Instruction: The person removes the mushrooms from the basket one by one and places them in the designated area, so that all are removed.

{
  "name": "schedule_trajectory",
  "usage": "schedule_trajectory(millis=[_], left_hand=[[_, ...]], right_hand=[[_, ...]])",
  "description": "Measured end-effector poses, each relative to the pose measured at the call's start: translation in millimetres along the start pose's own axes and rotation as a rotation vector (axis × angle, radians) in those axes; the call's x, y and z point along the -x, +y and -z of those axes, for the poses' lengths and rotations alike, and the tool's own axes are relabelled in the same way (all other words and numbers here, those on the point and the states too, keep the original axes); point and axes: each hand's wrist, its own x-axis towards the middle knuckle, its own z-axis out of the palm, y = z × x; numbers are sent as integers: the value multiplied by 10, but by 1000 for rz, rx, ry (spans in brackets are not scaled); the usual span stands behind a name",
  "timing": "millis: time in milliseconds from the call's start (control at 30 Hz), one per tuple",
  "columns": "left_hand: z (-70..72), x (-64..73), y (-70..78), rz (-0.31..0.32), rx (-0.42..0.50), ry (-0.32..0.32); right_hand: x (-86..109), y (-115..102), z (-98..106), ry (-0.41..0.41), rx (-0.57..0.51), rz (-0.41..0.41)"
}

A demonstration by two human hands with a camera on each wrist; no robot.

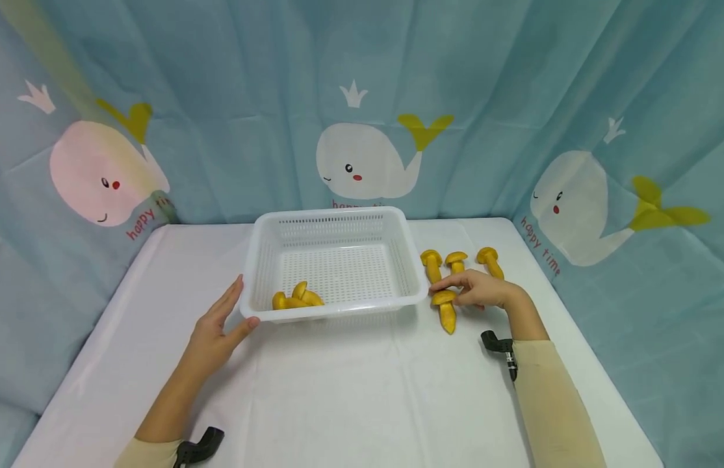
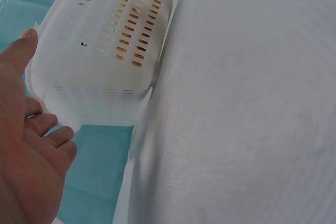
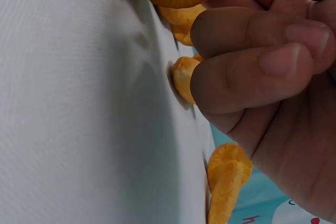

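I see one yellow mushroom [image 1: 448, 318] lying cap-first in the grasp of my right hand [image 1: 478, 288]; three more mushrooms [image 1: 433, 268] lie beyond that grip; two mushrooms [image 1: 310, 298] rest inside the white slotted basket [image 1: 362, 305], left of it.

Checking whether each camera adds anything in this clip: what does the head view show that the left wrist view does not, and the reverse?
Only the head view shows the right hand and the four yellow mushrooms on the tabletop right of the basket.

Only the left wrist view shows the palm side of the left hand and yellow through slots in the basket's outer wall.

Both show the left hand at the basket, the white tabletop and the teal curtain.
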Motion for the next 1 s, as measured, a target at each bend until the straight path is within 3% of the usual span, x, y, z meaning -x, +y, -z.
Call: schedule_trajectory(millis=[133, 500, 667, 1000], left_hand=[[-10, -3, 7, -3, 6, 1], [-18, 7, 12, -11, -2, 7], [-21, 4, 11, -13, 4, 7], [-9, 11, -7, -7, 18, 3]], right_hand=[[51, -37, 35, 9, -21, 30], [93, -192, 131, 184, 18, 50], [155, -398, 268, 270, 77, 42], [209, -1036, 568, 327, 203, 93]])
